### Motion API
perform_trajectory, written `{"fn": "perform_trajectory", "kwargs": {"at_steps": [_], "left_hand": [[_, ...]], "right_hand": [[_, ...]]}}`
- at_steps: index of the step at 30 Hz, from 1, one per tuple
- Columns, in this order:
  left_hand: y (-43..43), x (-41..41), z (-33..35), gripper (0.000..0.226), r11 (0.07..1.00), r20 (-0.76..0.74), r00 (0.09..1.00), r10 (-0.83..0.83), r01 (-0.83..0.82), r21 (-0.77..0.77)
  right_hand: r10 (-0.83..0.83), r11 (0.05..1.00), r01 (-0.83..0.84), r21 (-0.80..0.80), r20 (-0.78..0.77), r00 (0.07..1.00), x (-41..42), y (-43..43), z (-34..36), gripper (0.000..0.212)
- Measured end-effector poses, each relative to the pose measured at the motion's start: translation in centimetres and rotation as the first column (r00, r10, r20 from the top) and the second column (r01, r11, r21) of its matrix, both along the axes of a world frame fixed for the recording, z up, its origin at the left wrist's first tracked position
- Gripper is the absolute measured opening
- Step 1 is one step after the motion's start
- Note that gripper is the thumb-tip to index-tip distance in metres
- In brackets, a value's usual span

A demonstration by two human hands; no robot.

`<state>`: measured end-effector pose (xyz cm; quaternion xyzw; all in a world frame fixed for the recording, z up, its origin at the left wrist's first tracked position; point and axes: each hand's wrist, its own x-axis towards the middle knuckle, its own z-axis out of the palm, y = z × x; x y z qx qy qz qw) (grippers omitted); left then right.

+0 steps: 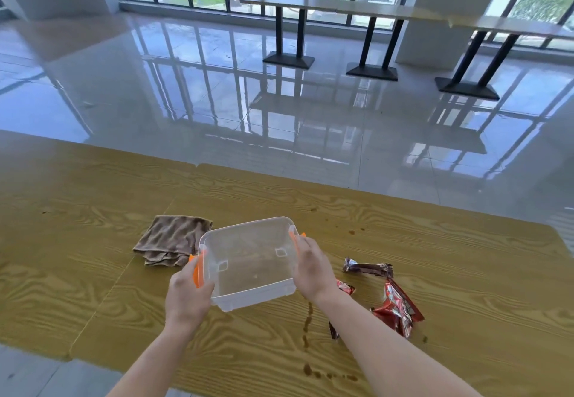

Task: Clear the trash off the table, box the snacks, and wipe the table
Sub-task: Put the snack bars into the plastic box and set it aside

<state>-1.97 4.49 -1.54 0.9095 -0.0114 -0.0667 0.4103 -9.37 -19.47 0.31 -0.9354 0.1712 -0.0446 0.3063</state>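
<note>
Here, the wood-grain table (435, 241) carries brown drips along its near side. Above its middle, a clear plastic box (248, 260) with orange latches is held up: left hand (186, 297) clasping the left end, right hand (312, 267) clasping the right. A brown cloth (170, 238) lies crumpled just behind-left. Red snack wrappers (396, 306) lie to the right.

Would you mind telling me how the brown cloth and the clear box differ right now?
The brown cloth lies crumpled on the table; the clear box is held by the left hand and right hand. The cloth is soft and opaque; the box is rigid and see-through, with orange latches.
</note>
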Motion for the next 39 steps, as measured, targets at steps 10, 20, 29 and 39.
{"fn": "perform_trajectory", "kwargs": {"at_steps": [10,20,29,39], "left_hand": [[-2.0,1.0,-0.6,0.069,0.916,0.286,0.919,-0.271,0.155,0.370],[-2.5,2.0,-2.7,0.082,0.866,0.231,0.899,-0.371,0.246,0.435],[-2.5,1.9,-2.6,0.082,0.863,0.205,0.903,-0.377,0.262,0.432],[-2.5,1.7,-2.6,0.081,0.872,0.228,0.898,-0.377,0.261,0.415]], "right_hand": [[-0.107,0.992,0.108,0.060,-0.013,0.994,-3.9,-2.7,1.0,0.056],[-0.385,0.920,0.387,-0.071,-0.357,0.851,-14.9,-12.1,-0.8,0.061],[-0.251,0.967,0.202,-0.152,-0.473,0.844,-15.2,-12.4,-3.7,0.061],[-0.408,0.903,0.386,-0.189,-0.101,0.907,-16.2,-12.2,-2.5,0.025]]}}
